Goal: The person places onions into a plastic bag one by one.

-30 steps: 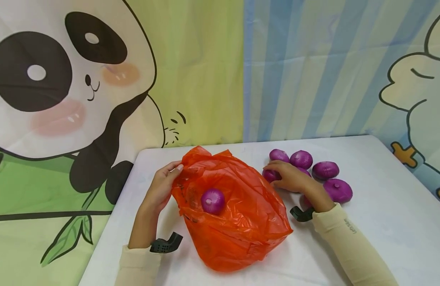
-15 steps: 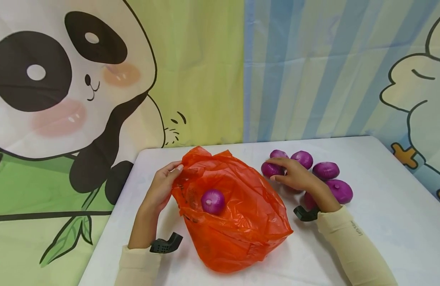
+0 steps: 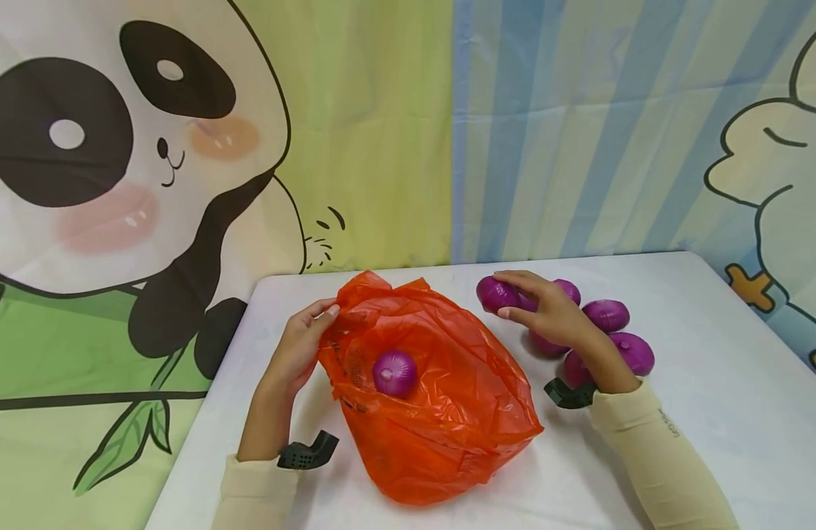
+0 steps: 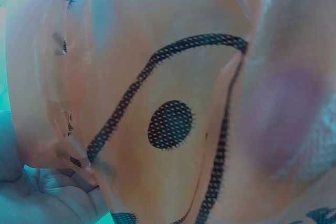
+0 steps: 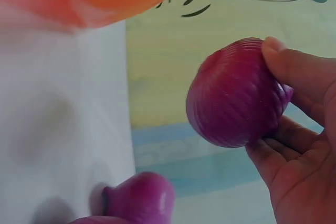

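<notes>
An orange-red plastic bag [image 3: 441, 449] stands with its mouth open in the middle of the table. A purple onion [image 3: 395, 373] lies inside it. My left hand [image 3: 300, 342] pinches the bag's left rim between thumb and fingers. In the left wrist view the bag's printed side [image 4: 168, 77] fills most of the picture, with the hand at the lower left. My right hand [image 3: 547, 313] grips another purple onion [image 3: 497, 294] by its side, lifted off the table. The right wrist view shows this onion [image 5: 236, 95] between thumb and fingertips.
Several more purple onions sit on the white table at the right, such as one onion [image 3: 605, 315] and a broad one [image 3: 633, 355], partly behind the right arm. A cloth backdrop [image 3: 381, 147] with a panda stands behind the table. Black wrist cameras [image 3: 308, 450] sit on both wrists.
My right hand has taken hold of an onion in the group and raised it up and slightly left. The left hand and the bag have stayed where they were.
</notes>
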A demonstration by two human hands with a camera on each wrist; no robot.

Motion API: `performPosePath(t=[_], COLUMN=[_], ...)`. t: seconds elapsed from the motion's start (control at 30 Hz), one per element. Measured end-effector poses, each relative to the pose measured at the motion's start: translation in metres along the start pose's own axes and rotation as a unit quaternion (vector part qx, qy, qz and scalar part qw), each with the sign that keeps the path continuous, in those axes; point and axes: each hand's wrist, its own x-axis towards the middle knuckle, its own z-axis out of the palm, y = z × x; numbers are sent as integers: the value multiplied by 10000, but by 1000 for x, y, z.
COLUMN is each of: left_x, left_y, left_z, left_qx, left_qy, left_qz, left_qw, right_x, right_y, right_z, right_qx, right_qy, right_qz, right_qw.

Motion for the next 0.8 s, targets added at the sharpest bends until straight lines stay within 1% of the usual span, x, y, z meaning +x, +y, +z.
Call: performPosePath(t=[0.17, 0.27, 0.37, 0.53, 0.63, 0.7, 0.8], left_x=[-1, -1, -1, -2, -2, -2, -2], left_y=[0, 0, 0, 0, 0, 1, 1], left_z=[0, -1, -1, -1, -1, -1, -1], left_qx=[-55, -54, -45, -90, -99, -103, -129], left_qy=[-19, -28, -33, -43, -48, -35, -28], left_qz=[30, 63, 90, 110, 109, 113, 130], left_qw=[10000, 10000, 9999, 9999, 9999, 9999, 9998], right_x=[0, 0, -1, -4, -7, -9, -11], right_y=[-15, -26, -38, -59, -69, -74, -82], right_z=[-3, -3, -2, 2, 5, 6, 7], right_qx=[263, 510, 706, 773, 778, 801, 1112], right_qy=[206, 289, 380, 493, 459, 417, 208], right_qz=[-227, -394, -604, -1074, -1381, -1514, -1661], right_qw=[9992, 9975, 9949, 9900, 9863, 9843, 9796])
